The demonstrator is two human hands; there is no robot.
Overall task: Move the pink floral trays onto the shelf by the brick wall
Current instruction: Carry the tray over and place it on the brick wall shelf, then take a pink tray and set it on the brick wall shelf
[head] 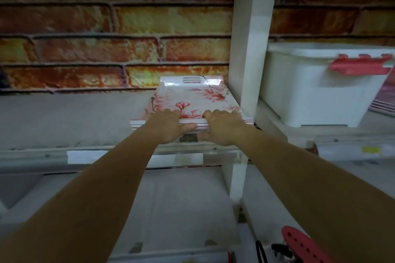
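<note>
Both hands, left hand [171,124] and right hand [222,126], grasp stacked floral trays [192,98]; no readable writing

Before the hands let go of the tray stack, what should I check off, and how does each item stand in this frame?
1. Trays lie on the shelf: ok.
2. Far edge against the brick wall: cannot tell.
3. Stack edges aligned: ok.
4. Left hand and right hand both grip the near edge: ok.
5. Stack clears the white post: ok, close beside it.
6. Near edge fully on the shelf: cannot tell, hands cover it.
</note>
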